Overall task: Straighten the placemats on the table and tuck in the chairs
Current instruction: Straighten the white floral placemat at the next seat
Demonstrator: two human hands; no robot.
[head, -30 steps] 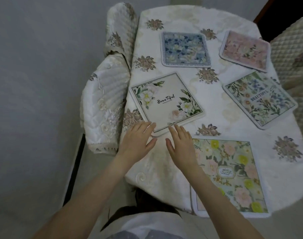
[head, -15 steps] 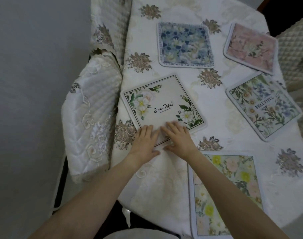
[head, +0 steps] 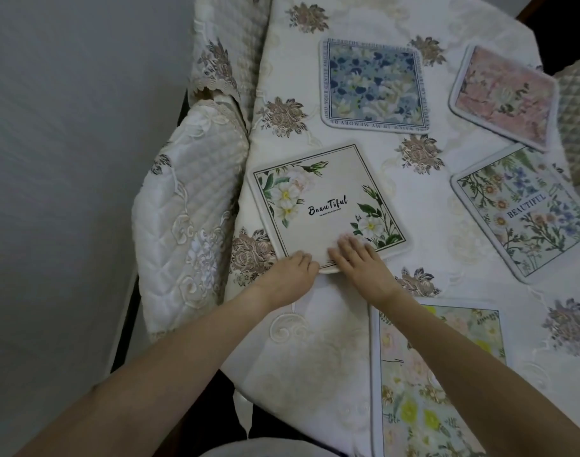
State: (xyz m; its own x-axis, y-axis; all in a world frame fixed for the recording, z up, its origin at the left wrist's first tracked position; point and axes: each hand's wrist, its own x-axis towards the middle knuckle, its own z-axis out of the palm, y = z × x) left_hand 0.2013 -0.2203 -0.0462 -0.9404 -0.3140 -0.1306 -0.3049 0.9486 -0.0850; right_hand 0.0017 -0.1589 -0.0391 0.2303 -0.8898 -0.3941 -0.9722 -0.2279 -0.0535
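At the bottom of the frame two bare forearms reach up and inward over the table [head: 315, 384], which is draped in a cream embroidered cloth. Lower right, partly under the right forearm, lies the yellow-flowered placemat [head: 440, 407], overhanging the near edge. At centre, the left hand [head: 290, 275] has its fingers curled down over the near edge of the cream "BeauTiful" placemat [head: 321, 206]; whether they pinch it or only press cannot be told. The right hand [head: 359, 260], just beside it, lies flat with fingers [head: 348, 240] spread and extended on the mat's lower right part, gripping nothing. That mat sits skewed, rotated against the table edge. Left of centre, a quilted white chair [head: 186, 232] stands against the table. At right centre lies the blue-and-green "BEAUTIFUL" placemat [head: 519, 212], also tilted. In the upper part of the frame sit the blue floral placemat [head: 374, 84] and, upper right, the pink placemat [head: 503, 94], angled.
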